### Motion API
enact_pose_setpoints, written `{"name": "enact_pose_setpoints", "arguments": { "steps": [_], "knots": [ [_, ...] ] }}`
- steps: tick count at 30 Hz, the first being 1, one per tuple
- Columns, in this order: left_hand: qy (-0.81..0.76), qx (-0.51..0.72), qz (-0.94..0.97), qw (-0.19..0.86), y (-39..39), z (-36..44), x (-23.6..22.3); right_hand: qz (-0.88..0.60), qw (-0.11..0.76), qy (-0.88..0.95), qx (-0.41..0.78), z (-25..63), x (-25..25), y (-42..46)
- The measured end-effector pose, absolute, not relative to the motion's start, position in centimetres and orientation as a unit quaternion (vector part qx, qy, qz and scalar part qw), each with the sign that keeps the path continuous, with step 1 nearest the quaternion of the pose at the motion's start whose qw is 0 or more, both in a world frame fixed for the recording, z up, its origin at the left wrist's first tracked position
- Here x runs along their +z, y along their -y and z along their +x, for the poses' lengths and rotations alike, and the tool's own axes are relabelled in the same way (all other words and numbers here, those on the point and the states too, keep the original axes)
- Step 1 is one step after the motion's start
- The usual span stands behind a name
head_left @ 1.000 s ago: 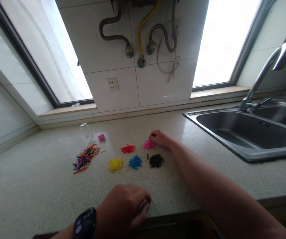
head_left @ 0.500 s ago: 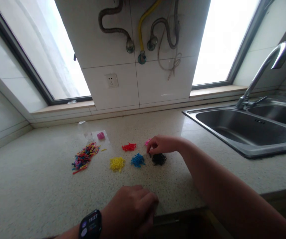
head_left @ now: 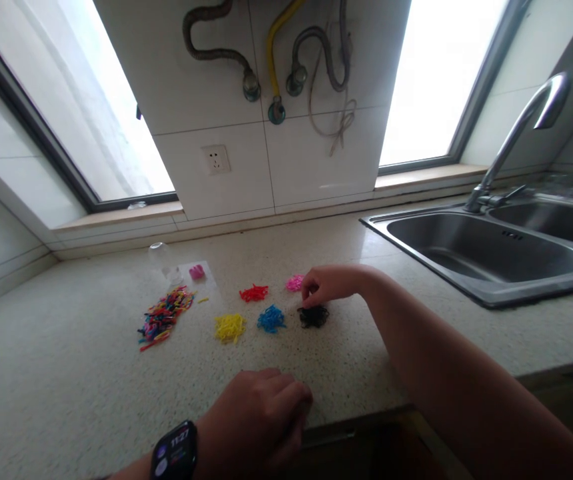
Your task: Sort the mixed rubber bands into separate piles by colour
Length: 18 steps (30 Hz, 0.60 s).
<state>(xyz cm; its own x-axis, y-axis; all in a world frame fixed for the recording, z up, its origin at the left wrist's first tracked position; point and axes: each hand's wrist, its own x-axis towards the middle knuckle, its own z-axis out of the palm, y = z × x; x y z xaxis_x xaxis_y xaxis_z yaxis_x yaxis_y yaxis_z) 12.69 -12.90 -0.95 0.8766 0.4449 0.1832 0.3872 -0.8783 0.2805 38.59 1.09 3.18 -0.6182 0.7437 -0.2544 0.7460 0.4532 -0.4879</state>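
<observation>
Small sorted heaps of tiny coloured bands lie on the speckled counter (head_left: 66, 393): red (head_left: 254, 293), pink (head_left: 294, 283), yellow (head_left: 230, 327), blue (head_left: 271, 319) and black (head_left: 313, 316). A mixed multicoloured pile (head_left: 163, 316) lies to their left. My right hand (head_left: 327, 285) reaches across with its fingers curled in a pinch just above the black heap, beside the pink one. What it pinches is too small to see. My left hand (head_left: 256, 420), with a dark watch (head_left: 172, 451) on the wrist, rests curled at the counter's near edge.
A steel sink (head_left: 486, 257) with a curved tap (head_left: 521, 133) takes up the right side. A small clear bottle (head_left: 159, 261) and a clear bag with pink bits (head_left: 197, 273) lie behind the mixed pile. Hoses and a wall socket (head_left: 215, 160) sit between two windows.
My right hand has drawn back from the pink heap to the black heap and hovers over it. My left hand has barely shifted at the counter's edge.
</observation>
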Motion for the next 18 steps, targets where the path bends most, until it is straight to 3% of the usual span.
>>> {"name": "enact_pose_setpoints", "arguments": {
  "steps": [18],
  "knots": [
    [-0.228, 0.105, 0.959, 0.129, 13.03, 12.57, -0.77, 0.427, 0.019, -0.851, -0.304, 39.16, 3.30, -1.15]
  ]
}}
